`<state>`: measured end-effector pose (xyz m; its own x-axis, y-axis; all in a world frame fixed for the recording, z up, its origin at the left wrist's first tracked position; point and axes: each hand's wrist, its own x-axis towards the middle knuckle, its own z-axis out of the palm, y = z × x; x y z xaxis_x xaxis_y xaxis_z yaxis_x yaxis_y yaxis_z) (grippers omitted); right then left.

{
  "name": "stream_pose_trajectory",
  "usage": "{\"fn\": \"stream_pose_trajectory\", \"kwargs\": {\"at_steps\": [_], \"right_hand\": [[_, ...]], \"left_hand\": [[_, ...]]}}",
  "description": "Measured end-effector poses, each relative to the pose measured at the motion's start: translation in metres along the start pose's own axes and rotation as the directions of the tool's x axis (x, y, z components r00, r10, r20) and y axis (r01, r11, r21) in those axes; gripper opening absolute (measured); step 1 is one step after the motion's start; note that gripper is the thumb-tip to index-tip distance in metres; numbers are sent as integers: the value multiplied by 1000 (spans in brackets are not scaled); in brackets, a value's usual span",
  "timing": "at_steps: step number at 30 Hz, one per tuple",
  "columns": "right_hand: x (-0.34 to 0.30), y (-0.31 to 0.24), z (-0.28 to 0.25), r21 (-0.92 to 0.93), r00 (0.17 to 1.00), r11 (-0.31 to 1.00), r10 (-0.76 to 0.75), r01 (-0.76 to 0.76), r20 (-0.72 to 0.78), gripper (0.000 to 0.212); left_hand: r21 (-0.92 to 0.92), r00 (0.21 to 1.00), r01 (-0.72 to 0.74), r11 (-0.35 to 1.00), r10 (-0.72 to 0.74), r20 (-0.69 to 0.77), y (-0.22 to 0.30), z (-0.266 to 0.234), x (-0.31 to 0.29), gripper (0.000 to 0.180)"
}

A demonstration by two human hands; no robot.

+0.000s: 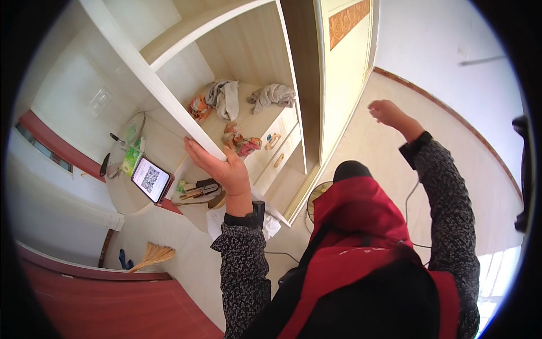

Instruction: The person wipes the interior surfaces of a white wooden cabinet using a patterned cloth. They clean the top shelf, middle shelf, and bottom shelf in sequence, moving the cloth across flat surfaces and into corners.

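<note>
My left hand (221, 169) grips the front edge of the cabinet's pale upright panel (149, 76), fingers on one side and thumb on the other. Inside the open compartment lie a rumpled grey cloth (224, 100), a second grey cloth (273, 97) and an orange patterned cloth (199, 108). A crumpled multicoloured cloth (241, 140) rests at the compartment's front, above two drawers (278, 148) with ornate handles. Away to the right, my right hand (390, 114) is raised over the floor, its fingers curled in and nothing visible in them.
A phone (151, 179) with a code on its screen stands left of my left hand, near a green package (133, 157). A straw broom (153, 255) lies by the red door (113, 302). Cables (407, 204) run over the floor; a cream door panel (344, 73) borders the cabinet.
</note>
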<state>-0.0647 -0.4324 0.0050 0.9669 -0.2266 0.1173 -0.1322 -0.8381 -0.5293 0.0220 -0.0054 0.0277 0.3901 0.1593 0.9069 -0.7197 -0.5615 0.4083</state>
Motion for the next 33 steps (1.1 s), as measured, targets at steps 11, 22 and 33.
{"fn": "stream_pose_trajectory", "kwargs": {"at_steps": [11, 22, 33], "right_hand": [[141, -68, 10, 56, 969, 974, -209, 218, -134, 27], [280, -90, 46, 301, 912, 890, -239, 342, -333, 81], [286, -129, 48, 652, 967, 716, -162, 252, -196, 39]], "left_hand": [[6, 992, 127, 992, -127, 7, -10, 2, -9, 74], [-125, 922, 379, 917, -386, -34, -8, 2, -22, 74], [-194, 888, 446, 874, -458, -20, 5, 2, -21, 75]]}}
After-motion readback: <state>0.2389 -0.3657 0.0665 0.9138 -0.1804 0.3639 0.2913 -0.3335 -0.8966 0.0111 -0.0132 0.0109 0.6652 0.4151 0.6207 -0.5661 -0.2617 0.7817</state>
